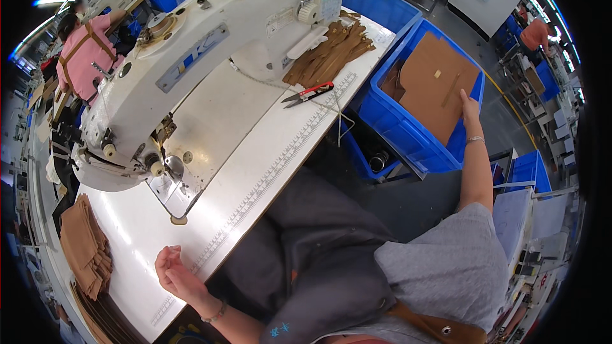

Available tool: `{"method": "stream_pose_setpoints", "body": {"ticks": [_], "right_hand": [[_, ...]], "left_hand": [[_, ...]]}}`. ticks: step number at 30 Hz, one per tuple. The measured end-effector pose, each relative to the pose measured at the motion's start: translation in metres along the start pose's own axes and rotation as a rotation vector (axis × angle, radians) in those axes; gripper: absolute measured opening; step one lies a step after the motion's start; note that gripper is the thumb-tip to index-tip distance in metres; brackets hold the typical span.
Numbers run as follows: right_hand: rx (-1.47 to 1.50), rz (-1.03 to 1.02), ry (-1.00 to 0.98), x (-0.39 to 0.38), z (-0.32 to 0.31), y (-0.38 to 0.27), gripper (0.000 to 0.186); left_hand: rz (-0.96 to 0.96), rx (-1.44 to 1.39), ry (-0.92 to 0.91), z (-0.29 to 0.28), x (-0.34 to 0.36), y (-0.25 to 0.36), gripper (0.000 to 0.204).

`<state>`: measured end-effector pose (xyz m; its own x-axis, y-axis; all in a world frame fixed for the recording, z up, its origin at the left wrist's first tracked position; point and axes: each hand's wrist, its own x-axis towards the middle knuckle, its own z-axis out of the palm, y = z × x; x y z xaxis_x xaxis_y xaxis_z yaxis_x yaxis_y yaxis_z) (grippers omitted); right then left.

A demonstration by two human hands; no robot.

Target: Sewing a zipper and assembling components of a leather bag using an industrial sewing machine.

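Observation:
My right hand (470, 109) reaches into a blue bin (417, 143) on the right and grips the edge of a brown fabric panel (428, 67). The panel lies flat, with a small pale tag and a narrow darker strip on it. My left hand (182, 275) rests loosely curled at the front edge of the white sewing table (236, 200), with nothing in it. Ahead of it stands a white sewing machine (210, 44), and no cloth lies under its needle. A stack of folded brown fabric pieces (86, 245) is at the table's left.
Red-handled thread snips (309, 93) lie on the table beside a heap of brown strips (328, 54). A printed ruler (274, 169) runs along the front edge. Another blue bin (382, 3) stands behind. A person in pink (89, 51) sits at the far left.

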<state>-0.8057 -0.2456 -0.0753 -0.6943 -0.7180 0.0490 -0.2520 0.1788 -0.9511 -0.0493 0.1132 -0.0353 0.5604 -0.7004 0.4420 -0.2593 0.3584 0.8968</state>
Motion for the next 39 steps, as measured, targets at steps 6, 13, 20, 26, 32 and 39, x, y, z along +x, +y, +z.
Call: {"method": "stream_pose_setpoints", "body": {"ticks": [6, 13, 20, 26, 32, 39], "right_hand": [[-0.359, -0.825, -0.041, -0.046, 0.101, -0.083, 0.027], [-0.479, -1.588, -0.522, -0.164, 0.242, -0.203, 0.013], [-0.842, -1.689, -0.693, -0.192, 0.277, -0.205, 0.028], [-0.697, -1.669, -0.768, -0.185, 0.273, -0.196, 0.033], [-0.648, -1.647, -0.789, -0.182, 0.274, -0.195, 0.032], [-0.652, -1.626, -0.807, -0.181, 0.27, -0.196, 0.034]], "left_hand": [[-0.011, 0.0, 0.014, 0.0, 0.0, 0.0, 0.044], [-0.061, 0.04, 0.097, 0.005, -0.001, 0.004, 0.055], [-0.076, 0.047, 0.127, 0.006, -0.003, 0.003, 0.057], [-0.03, 0.03, 0.039, 0.003, -0.003, 0.004, 0.046], [-0.026, 0.047, 0.041, 0.004, -0.003, 0.004, 0.047], [-0.071, 0.059, 0.119, 0.007, -0.004, 0.005, 0.056]]}}
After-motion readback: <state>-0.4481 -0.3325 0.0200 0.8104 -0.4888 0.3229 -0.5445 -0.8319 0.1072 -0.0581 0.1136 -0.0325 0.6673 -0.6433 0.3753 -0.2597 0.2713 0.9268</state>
